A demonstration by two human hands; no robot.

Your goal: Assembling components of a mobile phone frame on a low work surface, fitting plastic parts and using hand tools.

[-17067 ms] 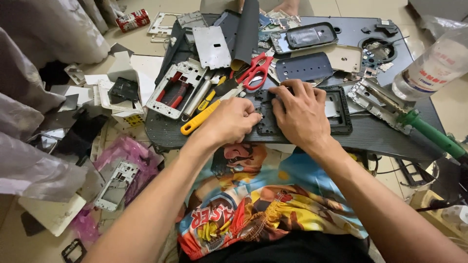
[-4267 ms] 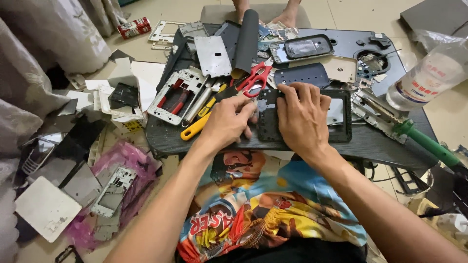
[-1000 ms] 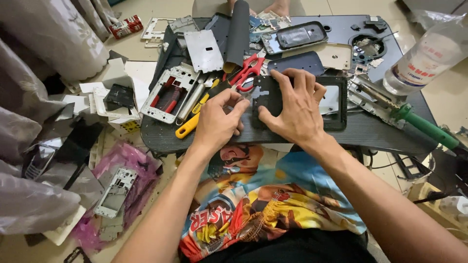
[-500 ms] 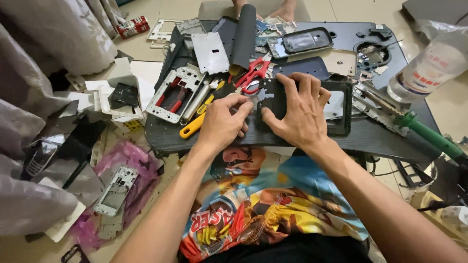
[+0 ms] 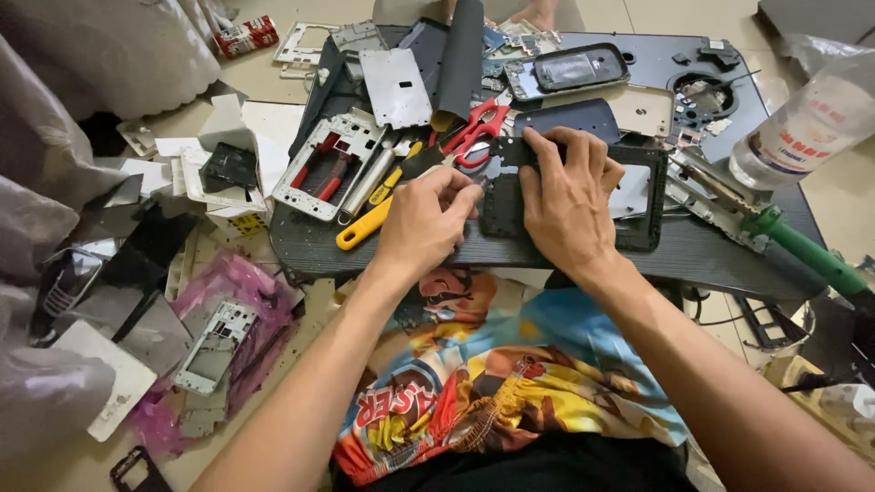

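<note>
Both hands have slid slightly left on the black phone frame [image 5: 638, 196], which lies flat on the dark desk [image 5: 711, 260]. Right hand [image 5: 567, 202] presses it, fingers spread; left hand [image 5: 421, 221] has a narrow grip, contents unclear. Red scissors [image 5: 474, 132] lie just beyond, a yellow-handled tool [image 5: 363, 225] beside the left hand.

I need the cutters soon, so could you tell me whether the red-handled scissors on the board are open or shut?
Open: the red-handled scissors lie flat with their two handle loops spread apart.
</note>
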